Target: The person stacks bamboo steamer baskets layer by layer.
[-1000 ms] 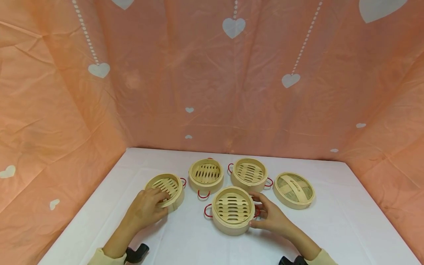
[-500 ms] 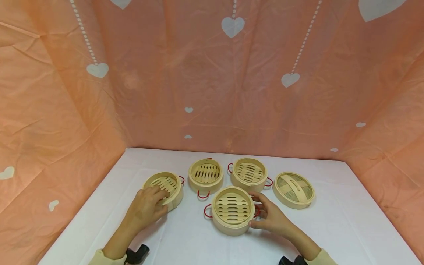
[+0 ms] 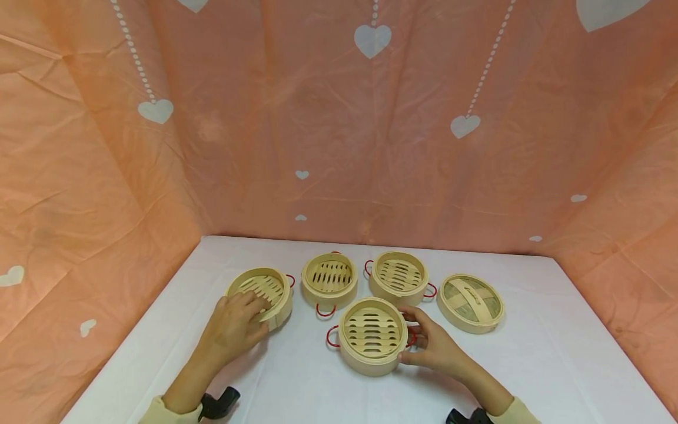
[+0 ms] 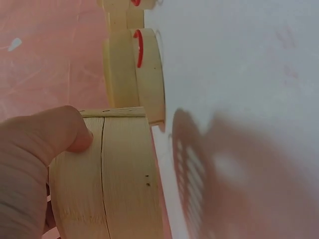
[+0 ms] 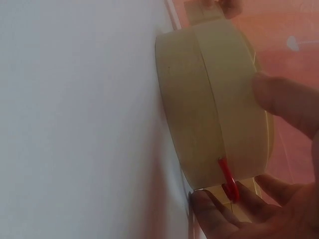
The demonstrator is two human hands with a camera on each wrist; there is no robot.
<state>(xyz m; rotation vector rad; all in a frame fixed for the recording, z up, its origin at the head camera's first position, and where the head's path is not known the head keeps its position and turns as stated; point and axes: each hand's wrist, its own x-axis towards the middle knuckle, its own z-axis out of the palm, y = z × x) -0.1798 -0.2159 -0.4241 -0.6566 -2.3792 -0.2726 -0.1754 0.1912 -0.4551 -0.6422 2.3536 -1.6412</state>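
My left hand (image 3: 232, 327) grips the near wall of a round bamboo steamer basket (image 3: 281, 313), thumb outside and fingers over the rim. In the left wrist view this basket (image 4: 127, 174) hangs above the white cloth and casts a slotted shadow. My right hand (image 3: 436, 347) holds the right side of another steamer basket (image 3: 368, 368), which stands at the front middle. In the right wrist view the thumb (image 5: 279, 97) lies against that basket's wall (image 5: 209, 99) near its rim, and the other fingers curl about the red handle (image 5: 228, 179).
Behind stand two more steamer baskets, one at the back middle (image 3: 329, 297) and one to its right (image 3: 397, 298), both with red handles. A woven bamboo lid (image 3: 470, 303) lies at the right. An orange curtain (image 3: 339, 147) with white hearts surrounds the white table (image 3: 556, 353).
My left hand has raised its steamer basket and shifted it slightly back and to the left. The right hand and its basket stay where they were.
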